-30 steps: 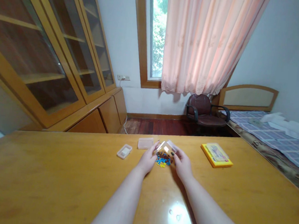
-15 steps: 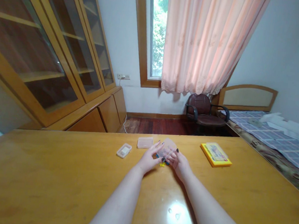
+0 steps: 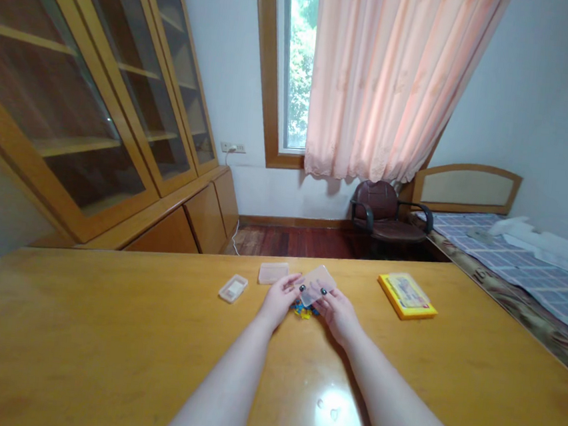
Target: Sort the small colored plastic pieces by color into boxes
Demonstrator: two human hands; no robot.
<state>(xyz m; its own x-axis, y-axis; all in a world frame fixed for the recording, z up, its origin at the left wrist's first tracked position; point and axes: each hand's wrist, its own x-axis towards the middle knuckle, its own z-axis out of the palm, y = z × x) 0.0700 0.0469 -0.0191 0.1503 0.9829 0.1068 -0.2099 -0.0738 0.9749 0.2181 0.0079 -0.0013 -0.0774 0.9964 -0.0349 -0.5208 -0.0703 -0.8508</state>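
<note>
My left hand (image 3: 280, 298) and my right hand (image 3: 339, 310) meet at the middle of a glossy wooden table (image 3: 101, 343). Between them they hold a small clear plastic case (image 3: 316, 286), tilted, with thumbs pressed on its top face. Under the case and between the hands lies a little heap of blue, yellow and dark small pieces (image 3: 303, 309), partly hidden by my fingers.
A clear flat lid (image 3: 273, 272) and a smaller clear box (image 3: 233, 288) lie left of my hands. A yellow flat box (image 3: 407, 296) sits to the right. Beyond the table stand a glass-door cabinet (image 3: 98, 108), a brown armchair (image 3: 387, 213) and a bed (image 3: 535, 264).
The clear case was tipped up over the small pieces, then loosely between spread fingers; now both hands grip it flat with thumbs on top. The view has shifted slightly.
</note>
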